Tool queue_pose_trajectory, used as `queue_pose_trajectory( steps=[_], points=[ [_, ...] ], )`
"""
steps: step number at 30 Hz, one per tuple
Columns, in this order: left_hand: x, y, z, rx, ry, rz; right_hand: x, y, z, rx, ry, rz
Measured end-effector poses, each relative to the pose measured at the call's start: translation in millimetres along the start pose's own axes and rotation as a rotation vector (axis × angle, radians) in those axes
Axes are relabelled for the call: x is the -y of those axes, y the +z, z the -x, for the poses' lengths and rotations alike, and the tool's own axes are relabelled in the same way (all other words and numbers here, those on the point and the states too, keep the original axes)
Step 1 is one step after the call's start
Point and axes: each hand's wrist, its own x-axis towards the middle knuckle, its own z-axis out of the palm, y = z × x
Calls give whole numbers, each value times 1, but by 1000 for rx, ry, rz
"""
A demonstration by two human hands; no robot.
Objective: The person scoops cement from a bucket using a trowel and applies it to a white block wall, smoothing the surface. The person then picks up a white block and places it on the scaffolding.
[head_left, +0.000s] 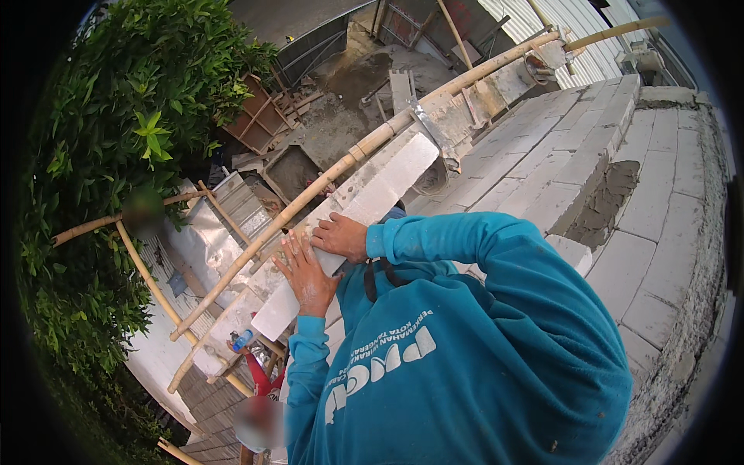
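Observation:
A long white lightweight concrete block (389, 184) lies slantwise in front of my body, alongside a bamboo pole. My left hand (305, 273) is on the block with its fingers spread and stretched out; pale dust or mortar marks its back. Just beside it, on the right, my right hand (341, 237) lies on the same block, fingers slightly bent and apart. The two hands nearly touch. Neither seems wrapped round anything, though the undersides of the fingers are hidden. Past the block's far end are a metal tool (435, 133) and a round container (431, 181), partly covered.
Bamboo poles (363, 149) run diagonally past the block, with ground and timber far below. At right stands a pale block wall (535, 147) with a patch of grey mortar (608, 194). Leafy branches (116, 155) fill the left. A person's red sleeve (257, 373) and blue bottle (243, 339) show below left.

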Motion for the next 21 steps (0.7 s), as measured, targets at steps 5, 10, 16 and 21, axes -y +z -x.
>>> queue_pose_trajectory(
  steps=[5, 10, 16, 21],
  points=[
    [27, 20, 12, -28, -14, 110, 18, 5, -13, -64, -22, 7],
    [42, 6, 18, -165, 30, 54, 27, 4, -26, -157, -18, 35],
    [45, -25, 6, -152, 117, -39, 30, 11, -32, -289, 79, -84],
    [52, -43, -23, -40, 138, -179, 7, -1, 16, -581, 409, -257]
  ],
)
